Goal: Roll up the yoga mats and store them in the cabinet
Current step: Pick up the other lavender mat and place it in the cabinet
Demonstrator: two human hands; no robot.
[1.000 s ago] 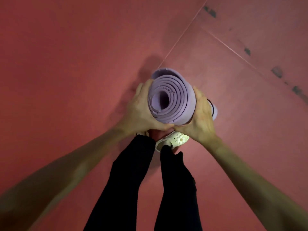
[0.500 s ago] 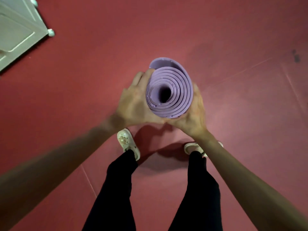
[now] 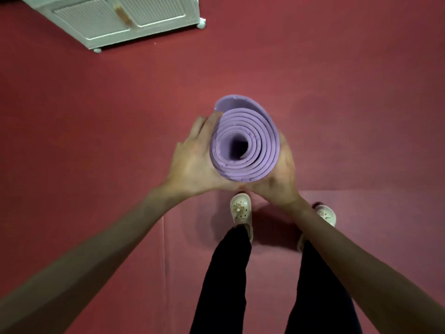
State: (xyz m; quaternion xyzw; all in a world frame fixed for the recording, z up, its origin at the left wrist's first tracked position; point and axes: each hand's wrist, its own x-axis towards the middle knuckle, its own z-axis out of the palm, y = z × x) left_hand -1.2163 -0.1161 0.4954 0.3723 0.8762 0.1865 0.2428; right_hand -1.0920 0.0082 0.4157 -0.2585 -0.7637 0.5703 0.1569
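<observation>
Mat: purple yoga mat (image 3: 244, 141) is rolled into a coil and held upright, open end facing up, in front of the person at about waist level.
Left hand: left hand (image 3: 192, 162) grasps the left side of the roll, fingers wrapped behind it, thumb near the top edge.
Right hand: right hand (image 3: 283, 174) cups the right and lower side, fingers curled around the roll.
Progress: rolling looks done for this mat; storing is not yet done.
Cabinet: white cabinet (image 3: 115, 20) stands well apart, upper left, both doors closed; judged next need is to walk over and open one.
Other mats: none visible; cannot tell if more remain.
Surface: dark red floor (image 3: 349, 92) with faint seams.
Person: black trousers, pale clogs (image 3: 240, 210), standing.
</observation>
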